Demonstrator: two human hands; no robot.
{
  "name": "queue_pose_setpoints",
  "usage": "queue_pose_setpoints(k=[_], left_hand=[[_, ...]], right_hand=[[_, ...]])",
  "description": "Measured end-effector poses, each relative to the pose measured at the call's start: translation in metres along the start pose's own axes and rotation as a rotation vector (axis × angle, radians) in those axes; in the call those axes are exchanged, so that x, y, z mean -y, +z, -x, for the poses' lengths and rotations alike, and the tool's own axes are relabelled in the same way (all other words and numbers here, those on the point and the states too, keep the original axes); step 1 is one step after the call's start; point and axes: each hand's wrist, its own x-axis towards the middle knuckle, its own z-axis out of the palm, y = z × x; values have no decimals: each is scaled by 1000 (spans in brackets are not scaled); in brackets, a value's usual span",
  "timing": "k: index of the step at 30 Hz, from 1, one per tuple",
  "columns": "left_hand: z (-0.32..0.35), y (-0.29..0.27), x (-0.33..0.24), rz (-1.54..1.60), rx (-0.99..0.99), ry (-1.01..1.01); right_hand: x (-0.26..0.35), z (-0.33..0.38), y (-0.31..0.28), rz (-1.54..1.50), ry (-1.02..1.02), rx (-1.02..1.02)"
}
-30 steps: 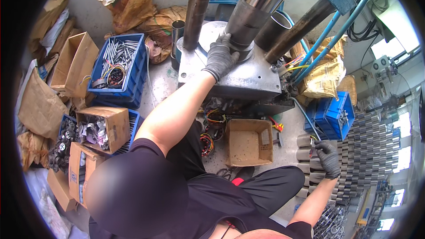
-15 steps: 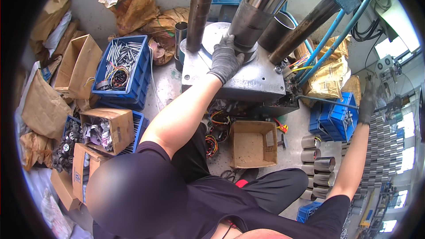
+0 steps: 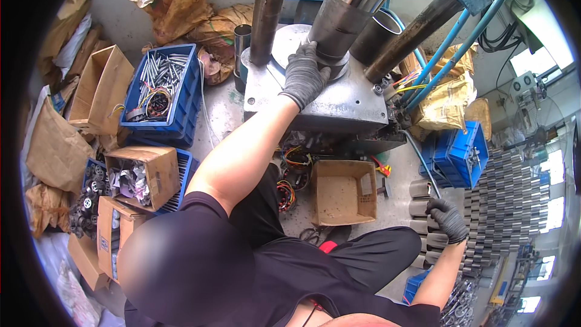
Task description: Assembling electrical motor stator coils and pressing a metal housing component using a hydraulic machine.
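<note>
The person sits before a grey press machine, both hands in dark knit gloves. The left hand (image 3: 304,75) reaches up and forward onto the machine's flat steel base plate (image 3: 339,106), with its fingers (image 3: 315,54) curled around the lower end of a dull metal sleeve (image 3: 339,24) that stands upright on the plate beneath a shiny ram. The palm lies against the sleeve's foot, so the hand grips the sleeve rather than merely touching it.

The right hand (image 3: 448,218) hangs low at the person's right side, over a row of short grey metal cylinders (image 3: 420,209) standing on the floor. Its fingers are bent down onto the top of one cylinder; whether they have closed around it cannot be told from this view.

Further right, many more of the same cylinders are stacked in long rows (image 3: 508,206). Between the person's knees and the machine stands an open cardboard box (image 3: 344,192), and coils of coloured wire (image 3: 293,163) lie under the plate. A blue plastic crate (image 3: 158,91) to the left holds metal rods and a wire coil. Another blue crate (image 3: 457,151) sits to the right of the machine, near blue hoses (image 3: 460,42) that run up its side.
</note>
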Motion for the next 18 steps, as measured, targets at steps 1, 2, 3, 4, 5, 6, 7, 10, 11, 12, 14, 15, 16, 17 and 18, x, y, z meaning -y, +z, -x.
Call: queue_pose_setpoints(k=[1, 2, 3, 4, 5, 6, 7, 10, 11, 12, 14, 15, 16, 17, 18], left_hand=[[0, 1, 0, -7, -6, 11], [0, 1, 1, -7, -4, 13], [0, 2, 3, 3, 6, 6], [0, 0, 3, 9, 13, 0], [0, -1, 3, 9, 16, 1], [-1, -4, 1, 4, 31, -21], [-1, -6, -1, -1, 47, -43], [0, -3, 4, 7, 27, -5], [-1, -2, 5, 5, 26, -8], [-1, -2, 2, 9, 31, -2], [-1, -3, 1, 13, 37, 1], [-1, -3, 3, -1, 33, 3], [-1, -4, 3, -14, 30, 6], [-1, -5, 4, -17, 30, 6], [0, -5, 4, -16, 33, 5]], right_hand=[[1, -4, -5, -48, -50, -13], [4, -9, -9, -96, -100, -26], [13, -10, -12, -97, -95, -27], [28, -9, -15, -89, -126, -98], [37, -11, -17, -81, -157, -170], [37, -14, -21, -96, -209, -174], [35, -13, -22, -95, -206, -175], [39, -5, -14, 50, -188, -209], [33, -6, -12, 51, -190, -206], [21, -5, -10, 43, -173, -166], [1, -4, 1, 13, -178, -152], [5, -2, 6, 12, -179, -149], [12, 1, 15, 39, -129, -188], [15, 3, 20, 67, -79, -227], [12, 2, 19, 66, -112, -205]])
